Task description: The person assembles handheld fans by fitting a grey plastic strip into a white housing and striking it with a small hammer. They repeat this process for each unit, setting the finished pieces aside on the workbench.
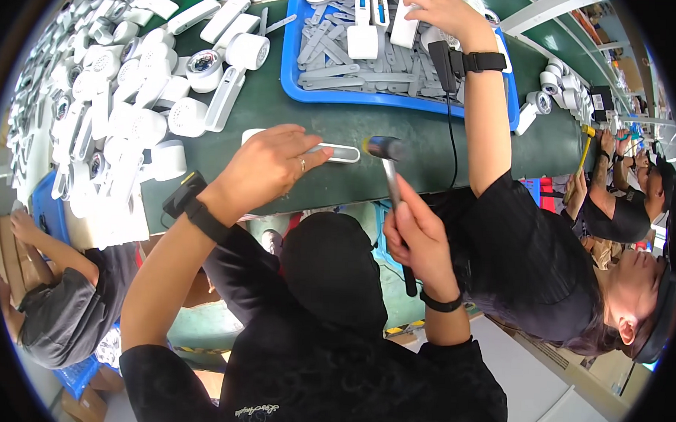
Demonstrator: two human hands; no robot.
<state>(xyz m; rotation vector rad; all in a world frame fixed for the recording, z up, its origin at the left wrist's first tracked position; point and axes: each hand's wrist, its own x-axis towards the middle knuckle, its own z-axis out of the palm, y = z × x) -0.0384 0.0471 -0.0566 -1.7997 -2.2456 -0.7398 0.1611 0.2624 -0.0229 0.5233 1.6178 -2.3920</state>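
My left hand [269,170] lies over a white handheld device part, its fingers closed around it. The slim white handle [345,153] with a grey oval inset pokes out past my fingertips; the rest is mostly hidden under my palm. Gripped in my right hand [420,232] is a mallet [385,148] with a black head, a yellowish face and a metal shaft. Its head hangs just right of the handle's end, and I cannot tell whether they touch.
Many white handheld devices [151,126] are heaped at the left. At the back, a blue tray [401,103] holds grey strips [332,47] and white parts. A co-worker's arm [486,119] crosses the table into the tray. A black cable [451,137] runs along the right.
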